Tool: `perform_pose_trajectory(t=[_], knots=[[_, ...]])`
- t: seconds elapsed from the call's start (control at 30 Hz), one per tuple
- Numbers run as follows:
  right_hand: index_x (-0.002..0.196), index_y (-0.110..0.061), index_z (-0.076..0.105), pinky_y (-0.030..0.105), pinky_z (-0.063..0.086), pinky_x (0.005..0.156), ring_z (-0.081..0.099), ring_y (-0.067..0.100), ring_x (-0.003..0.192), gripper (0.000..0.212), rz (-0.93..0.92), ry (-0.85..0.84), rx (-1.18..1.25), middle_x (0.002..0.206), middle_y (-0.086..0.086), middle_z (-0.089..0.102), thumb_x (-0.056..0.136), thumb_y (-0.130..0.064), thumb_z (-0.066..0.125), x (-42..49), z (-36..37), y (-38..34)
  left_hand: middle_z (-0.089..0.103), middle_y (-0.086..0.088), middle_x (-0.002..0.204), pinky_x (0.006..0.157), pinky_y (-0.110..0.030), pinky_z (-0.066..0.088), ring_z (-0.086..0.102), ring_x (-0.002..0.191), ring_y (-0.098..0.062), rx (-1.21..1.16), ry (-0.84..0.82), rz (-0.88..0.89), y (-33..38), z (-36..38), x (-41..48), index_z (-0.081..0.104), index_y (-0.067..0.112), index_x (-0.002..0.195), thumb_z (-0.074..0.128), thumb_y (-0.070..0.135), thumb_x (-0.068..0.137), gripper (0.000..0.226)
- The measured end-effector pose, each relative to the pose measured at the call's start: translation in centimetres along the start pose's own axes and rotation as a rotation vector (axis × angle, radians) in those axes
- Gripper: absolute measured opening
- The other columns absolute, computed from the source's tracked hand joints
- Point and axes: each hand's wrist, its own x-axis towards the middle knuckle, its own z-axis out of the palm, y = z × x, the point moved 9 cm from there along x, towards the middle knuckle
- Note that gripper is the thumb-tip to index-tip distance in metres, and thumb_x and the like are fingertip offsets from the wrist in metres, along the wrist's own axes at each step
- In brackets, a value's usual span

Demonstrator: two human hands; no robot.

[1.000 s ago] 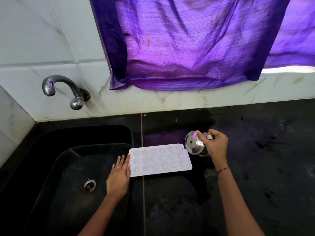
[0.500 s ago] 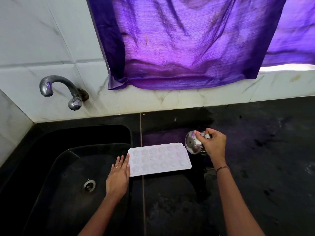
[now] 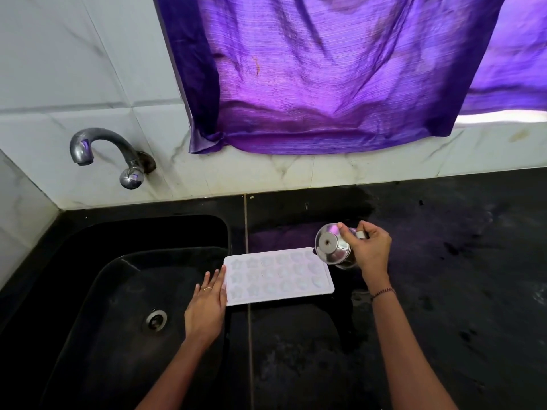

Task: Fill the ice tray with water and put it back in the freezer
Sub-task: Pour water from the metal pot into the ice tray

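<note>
The white ice tray [image 3: 278, 275] lies flat on the black table [image 3: 444, 291], its left end just at the edge of the sink [image 3: 88, 291]. The left hand [image 3: 207, 309] is laid flat, fingers straight and together, touching the tray's left edge. The right hand [image 3: 370, 250] has its fingers curled round a steel cup [image 3: 331, 247], which is tipped on its side over the tray's far right corner. A tap [image 3: 109, 149] juts from the tiled wall, beside a hanging purple curtain [image 3: 325, 84].
</note>
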Motion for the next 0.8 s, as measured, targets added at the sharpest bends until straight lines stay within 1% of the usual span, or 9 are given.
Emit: perform_pose_trajectory(t=[0.13, 0.27, 0.37, 0.4, 0.5, 0.53, 0.6, 0.8], knots=[[0.048, -0.012, 0.036, 0.013, 0.032, 0.048, 0.034, 0.008, 0.047, 0.05, -0.006, -0.03, 0.021, 0.046, 0.002, 0.033, 0.074, -0.013, 0.078, -0.3, 1.0, -0.3, 0.029, 0.006, 0.153, 0.118, -0.027, 0.012, 0.013, 0.145, -0.01, -0.012, 0.016, -0.006, 0.2, -0.4, -0.1, 0.018, 0.025, 0.149, 0.02, 0.026, 0.101, 0.048], [0.048, -0.011, 0.035, 0.012, 0.032, 0.048, 0.032, 0.005, 0.044, 0.05, -0.04, -0.06, 0.016, 0.046, 0.0, 0.031, 0.074, -0.011, 0.078, -0.7, 1.7, -0.8, 0.029, 0.006, 0.154, 0.118, -0.027, 0.012, 0.013, 0.145, -0.01, -0.014, 0.024, -0.006, 0.2, -0.4, -0.2, 0.018, 0.025, 0.149, 0.02, 0.026, 0.102, 0.048], [0.049, -0.012, 0.033, 0.01, 0.03, 0.047, 0.032, 0.005, 0.043, 0.052, -0.058, -0.068, 0.018, 0.046, -0.002, 0.029, 0.073, -0.008, 0.078, -0.9, 2.0, -1.2, 0.029, 0.005, 0.154, 0.118, -0.028, 0.012, 0.012, 0.145, -0.011, -0.015, 0.023, -0.003, 0.2, -0.4, -0.2, 0.018, 0.025, 0.149, 0.02, 0.026, 0.102, 0.048], [0.049, -0.012, 0.032, 0.011, 0.031, 0.048, 0.033, 0.005, 0.044, 0.052, -0.065, -0.071, 0.017, 0.046, -0.002, 0.029, 0.073, -0.008, 0.078, -0.9, 2.1, -1.3, 0.029, 0.005, 0.154, 0.118, -0.028, 0.012, 0.012, 0.145, -0.011, -0.015, 0.024, -0.004, 0.2, -0.4, -0.2, 0.018, 0.025, 0.149, 0.02, 0.026, 0.102, 0.048], [0.049, -0.007, 0.035, 0.023, 0.039, 0.051, 0.034, 0.005, 0.047, 0.05, -0.074, -0.081, 0.009, 0.047, 0.001, 0.031, 0.073, -0.009, 0.078, -0.9, 2.3, -1.4, 0.028, 0.004, 0.154, 0.118, -0.028, 0.012, 0.012, 0.145, -0.011, -0.013, 0.024, -0.004, 0.2, -0.5, -0.2, 0.017, 0.024, 0.149, 0.02, 0.025, 0.102, 0.048], [0.049, -0.006, 0.035, 0.025, 0.041, 0.052, 0.037, 0.01, 0.049, 0.049, -0.075, -0.084, 0.003, 0.047, 0.002, 0.031, 0.073, -0.01, 0.078, -0.9, 2.3, -1.4, 0.028, 0.004, 0.154, 0.118, -0.028, 0.011, 0.012, 0.145, -0.012, -0.012, 0.023, -0.005, 0.2, -0.4, -0.2, 0.017, 0.024, 0.149, 0.02, 0.025, 0.102, 0.048], [0.048, -0.007, 0.035, 0.027, 0.042, 0.052, 0.04, 0.015, 0.05, 0.05, -0.08, -0.088, -0.015, 0.046, 0.002, 0.032, 0.073, -0.01, 0.078, -0.9, 2.2, -1.4, 0.028, 0.004, 0.154, 0.118, -0.028, 0.011, 0.012, 0.145, -0.012, -0.014, 0.022, -0.004, 0.2, -0.4, -0.2, 0.017, 0.024, 0.149, 0.021, 0.025, 0.102, 0.048], [0.049, -0.012, 0.033, 0.028, 0.04, 0.05, 0.041, 0.016, 0.05, 0.052, -0.093, -0.095, -0.025, 0.046, 0.002, 0.031, 0.073, -0.01, 0.078, -1.0, 2.3, -1.7, 0.026, 0.003, 0.155, 0.118, -0.028, 0.011, 0.011, 0.145, -0.011, -0.012, 0.013, 0.002, 0.0, 0.0, 0.0, 0.016, 0.024, 0.149, 0.019, 0.027, 0.102, 0.048]])
